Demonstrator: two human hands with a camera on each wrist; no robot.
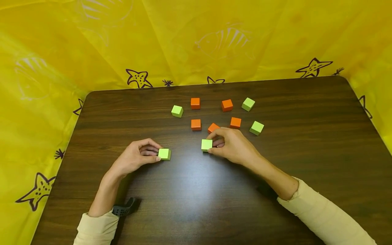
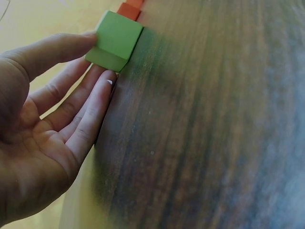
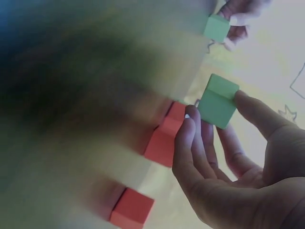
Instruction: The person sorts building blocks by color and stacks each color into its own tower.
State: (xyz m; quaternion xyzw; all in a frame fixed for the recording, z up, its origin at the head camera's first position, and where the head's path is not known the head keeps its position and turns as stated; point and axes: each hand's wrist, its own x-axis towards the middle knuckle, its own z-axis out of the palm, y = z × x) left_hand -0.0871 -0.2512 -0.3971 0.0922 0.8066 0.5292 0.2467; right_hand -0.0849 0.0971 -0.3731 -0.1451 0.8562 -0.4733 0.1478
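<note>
My left hand [image 1: 133,157] pinches a light green cube [image 1: 164,154] between thumb and fingers, low at the tabletop left of centre. In the left wrist view that green cube [image 2: 116,40] sits at the fingertips, close to the wood. Another green cube [image 1: 206,145] is pinched by my right hand [image 1: 234,146], to the right of the first. The right wrist view has this green cube [image 3: 218,101] between thumb and fingers, seemingly just off the table. Just beyond the right fingers lies an orange cube [image 1: 213,128], partly hidden by the hand.
Farther back on the dark wooden table [image 1: 190,211] lie several orange cubes, one of them an orange cube [image 1: 196,125] near the right hand. Green cubes flank them, one green cube [image 1: 177,111] at left and two at right. A yellow patterned sheet [image 1: 171,41] hangs behind.
</note>
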